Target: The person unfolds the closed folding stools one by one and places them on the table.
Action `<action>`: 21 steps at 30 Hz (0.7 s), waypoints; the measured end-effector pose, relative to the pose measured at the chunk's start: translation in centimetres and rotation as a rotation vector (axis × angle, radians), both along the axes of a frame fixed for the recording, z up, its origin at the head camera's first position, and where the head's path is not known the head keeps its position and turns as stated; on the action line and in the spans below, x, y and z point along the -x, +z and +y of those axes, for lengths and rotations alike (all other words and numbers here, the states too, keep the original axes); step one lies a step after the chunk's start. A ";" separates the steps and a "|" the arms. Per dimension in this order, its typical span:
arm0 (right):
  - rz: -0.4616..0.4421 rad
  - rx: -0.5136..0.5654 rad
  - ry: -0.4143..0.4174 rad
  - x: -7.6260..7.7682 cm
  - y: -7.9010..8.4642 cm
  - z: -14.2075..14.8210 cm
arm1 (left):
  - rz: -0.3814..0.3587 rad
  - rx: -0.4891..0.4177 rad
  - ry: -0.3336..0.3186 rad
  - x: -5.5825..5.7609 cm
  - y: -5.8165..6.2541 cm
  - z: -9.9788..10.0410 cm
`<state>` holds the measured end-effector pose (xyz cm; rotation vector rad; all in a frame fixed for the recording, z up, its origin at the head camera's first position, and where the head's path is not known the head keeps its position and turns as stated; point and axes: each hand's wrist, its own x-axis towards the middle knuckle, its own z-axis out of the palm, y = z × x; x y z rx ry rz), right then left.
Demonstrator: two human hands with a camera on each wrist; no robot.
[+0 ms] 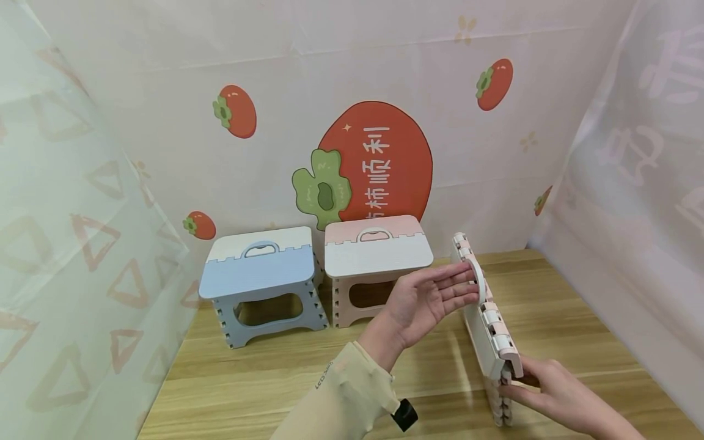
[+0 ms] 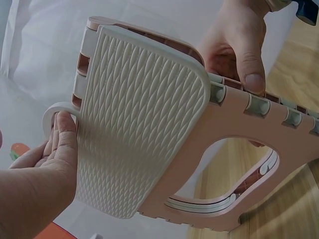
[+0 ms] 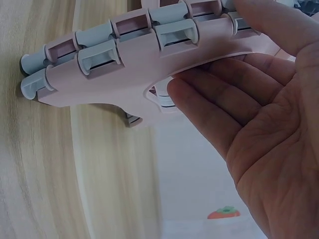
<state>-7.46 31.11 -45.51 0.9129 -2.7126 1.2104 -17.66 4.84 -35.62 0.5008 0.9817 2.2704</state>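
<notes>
A folding stool (image 1: 480, 342) in pink and white stands folded on its edge at the right of the head view. My left hand (image 1: 420, 305) has its fingers straight, their tips in the white carry handle (image 1: 478, 282) on the stool's upper edge. The left wrist view shows its ridged white seat panel (image 2: 144, 119) and a pink leg panel (image 2: 239, 124) with an oval opening. At the near end my right hand (image 1: 555, 391) grips the leg part, thumb on one side and fingers on the other. In the right wrist view those fingers (image 3: 214, 109) reach along the pink panel's opening.
Two unfolded stools stand on the wooden table (image 1: 231, 391) against the back wall: a blue and white one (image 1: 258, 269) at left, a pink and white one (image 1: 379, 253) beside it. Printed cloth walls (image 1: 264, 177) enclose the table at the back and both sides.
</notes>
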 end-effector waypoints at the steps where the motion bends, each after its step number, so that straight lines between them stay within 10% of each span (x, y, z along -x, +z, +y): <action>1: -0.002 0.003 0.001 0.0 0.0 -0.1 | -0.003 -0.003 0.000 0.0 0.0 0.0; 21: -0.026 0.067 0.006 0.2 -0.2 -1.7 | 0.005 -0.024 -0.019 0.0 0.2 0.1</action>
